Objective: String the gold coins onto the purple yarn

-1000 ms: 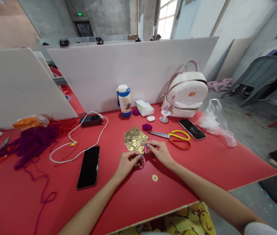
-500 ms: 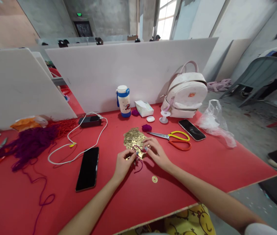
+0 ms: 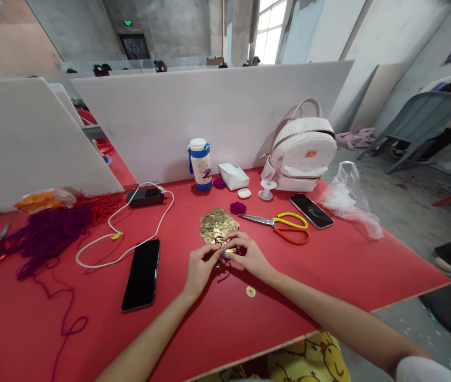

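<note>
My left hand [image 3: 202, 266] pinches a dark purple cord [image 3: 224, 277] at the near edge of a heap of brass coins [image 3: 214, 225]. Fingertips of my right hand [image 3: 248, 255] meet those of the left and are closed on the same cord. A short end of cord dangles below the fingers, and a bit of brass shows under them; the knotted part is mostly hidden. One loose coin [image 3: 251, 291] with a square hole lies on the red table [image 3: 281, 329], nearer to me than the right hand.
Scissors [image 3: 277, 222] lie right of the heap beside a small purple yarn ball [image 3: 237, 207]. A phone [image 3: 141, 276] and white cable [image 3: 90, 263] are at left, near tangled purple yarn [image 3: 56, 225]. Behind stand a bottle [image 3: 200, 165], spool [image 3: 267, 190] and white backpack [image 3: 303, 151].
My right hand has moved left, bringing its fingertips against my left hand's. The cord stretch that showed between the hands is now gathered at the fingertips. My left hand stays nearly still.
</note>
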Available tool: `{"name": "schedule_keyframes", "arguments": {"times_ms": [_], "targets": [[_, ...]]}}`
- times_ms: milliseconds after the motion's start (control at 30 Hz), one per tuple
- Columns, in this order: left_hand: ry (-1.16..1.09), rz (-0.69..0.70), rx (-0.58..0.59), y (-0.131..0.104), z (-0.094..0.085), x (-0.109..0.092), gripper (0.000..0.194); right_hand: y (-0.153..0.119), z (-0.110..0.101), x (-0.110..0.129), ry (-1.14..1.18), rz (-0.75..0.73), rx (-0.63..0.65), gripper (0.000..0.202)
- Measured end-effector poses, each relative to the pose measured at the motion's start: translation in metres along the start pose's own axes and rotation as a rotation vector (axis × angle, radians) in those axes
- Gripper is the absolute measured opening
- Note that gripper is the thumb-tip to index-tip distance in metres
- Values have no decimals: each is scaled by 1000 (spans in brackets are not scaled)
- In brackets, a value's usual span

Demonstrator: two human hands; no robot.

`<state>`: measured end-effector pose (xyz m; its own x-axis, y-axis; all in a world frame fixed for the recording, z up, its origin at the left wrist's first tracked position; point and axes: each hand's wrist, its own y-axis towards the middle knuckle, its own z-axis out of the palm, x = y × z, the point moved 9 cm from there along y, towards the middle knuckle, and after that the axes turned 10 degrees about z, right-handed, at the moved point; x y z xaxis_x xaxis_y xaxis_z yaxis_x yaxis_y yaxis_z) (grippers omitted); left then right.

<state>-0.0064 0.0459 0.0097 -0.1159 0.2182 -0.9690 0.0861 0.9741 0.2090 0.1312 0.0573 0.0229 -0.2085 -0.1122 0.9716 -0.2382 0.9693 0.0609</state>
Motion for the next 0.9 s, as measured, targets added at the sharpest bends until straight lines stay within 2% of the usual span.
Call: {"name": "schedule_keyframes", "arguments": {"times_ms": [267, 400, 600, 800, 900], "targets": [[4, -4, -43, 0, -5, 5, 21, -2, 6, 3, -26, -40, 45, 7], [21, -2, -51, 0, -5, 4, 18, -4, 9, 5, -58, -74, 38, 18], [-58, -75, -22, -2, 1, 11, 23, -3, 2, 8, -105, -83, -18, 7], [15, 84, -64, 6, -8, -5, 21, -1, 1, 6, -165, -95, 4, 5], [-3, 2, -69, 7, -10, 3, 25, -4, 4, 10, -165, -108, 40, 5]]}}
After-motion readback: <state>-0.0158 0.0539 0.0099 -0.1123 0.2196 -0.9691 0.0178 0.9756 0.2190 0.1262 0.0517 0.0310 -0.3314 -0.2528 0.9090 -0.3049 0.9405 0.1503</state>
